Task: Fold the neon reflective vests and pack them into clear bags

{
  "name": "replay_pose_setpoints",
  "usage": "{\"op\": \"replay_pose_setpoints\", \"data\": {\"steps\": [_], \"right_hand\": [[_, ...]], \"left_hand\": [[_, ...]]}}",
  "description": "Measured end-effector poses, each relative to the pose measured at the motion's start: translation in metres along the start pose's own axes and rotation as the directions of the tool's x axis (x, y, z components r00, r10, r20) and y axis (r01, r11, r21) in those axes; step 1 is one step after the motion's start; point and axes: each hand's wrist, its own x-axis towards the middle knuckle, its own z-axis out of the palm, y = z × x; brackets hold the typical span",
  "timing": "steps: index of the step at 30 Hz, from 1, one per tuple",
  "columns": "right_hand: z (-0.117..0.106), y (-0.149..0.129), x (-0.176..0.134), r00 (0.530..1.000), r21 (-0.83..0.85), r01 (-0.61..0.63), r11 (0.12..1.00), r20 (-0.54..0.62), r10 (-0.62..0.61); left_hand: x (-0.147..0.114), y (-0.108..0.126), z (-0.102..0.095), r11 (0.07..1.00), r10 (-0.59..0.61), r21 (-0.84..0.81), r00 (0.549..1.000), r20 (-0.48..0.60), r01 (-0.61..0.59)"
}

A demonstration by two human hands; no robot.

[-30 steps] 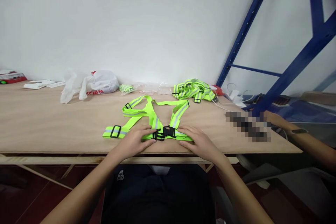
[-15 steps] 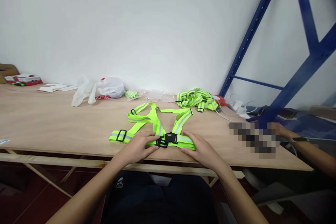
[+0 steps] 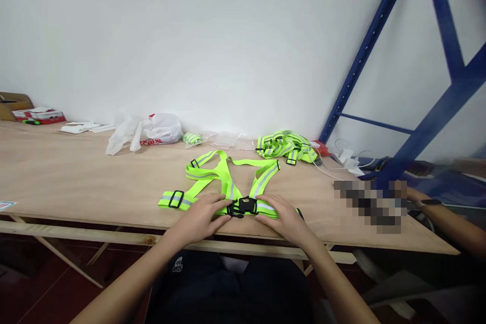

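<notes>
A neon yellow-green reflective safety vest (image 3: 224,177) made of elastic straps with grey stripes lies spread on the table in front of me. Its black side-release buckle (image 3: 247,205) sits between my hands at the waist strap. My left hand (image 3: 203,216) rests at the buckle's left side, fingers over the strap and thumb below it. On the other side my right hand (image 3: 283,216) takes hold of the waist strap in the same way, fingertips close to the buckle. The left strap end carries a black slider (image 3: 176,199). A black strap end shows past my right hand.
Behind the vest lie a heap of similar vests (image 3: 284,146), a bagged vest (image 3: 192,138) and a white plastic bag (image 3: 161,129). Blue rack posts (image 3: 364,55) rise at right, near white chargers (image 3: 346,157). Another person's forearm (image 3: 451,215) reaches in beside a pixelated patch.
My right hand has slid left along the waist strap, closer to the buckle, and a black strap end now shows beyond it. My left hand stays by the buckle.
</notes>
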Motion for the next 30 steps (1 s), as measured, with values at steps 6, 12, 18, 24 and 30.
{"op": "replay_pose_setpoints", "data": {"steps": [6,12,18,24,30], "right_hand": [[-0.001,-0.005,0.000,0.993,0.015,0.045,0.999,-0.109,-0.043],[-0.003,-0.003,-0.004,0.983,0.046,0.076,0.996,-0.170,-0.067],[-0.004,-0.002,-0.005,0.986,0.058,0.058,0.997,-0.158,-0.048],[-0.008,-0.006,-0.005,0.980,0.101,0.074,0.992,-0.192,-0.054],[-0.008,-0.009,-0.006,0.974,0.142,0.098,0.985,-0.218,-0.066]], "left_hand": [[0.001,-0.004,-0.003,0.979,-0.058,-0.199,0.998,-0.019,0.054],[0.002,-0.005,-0.011,0.944,-0.178,-0.294,0.982,-0.064,0.152],[0.001,-0.006,-0.010,0.932,-0.154,-0.347,0.982,-0.108,0.108],[0.001,-0.007,-0.009,0.936,-0.123,-0.346,0.984,-0.132,0.070],[0.001,-0.008,-0.008,0.932,-0.139,-0.355,0.977,-0.163,0.073]]}}
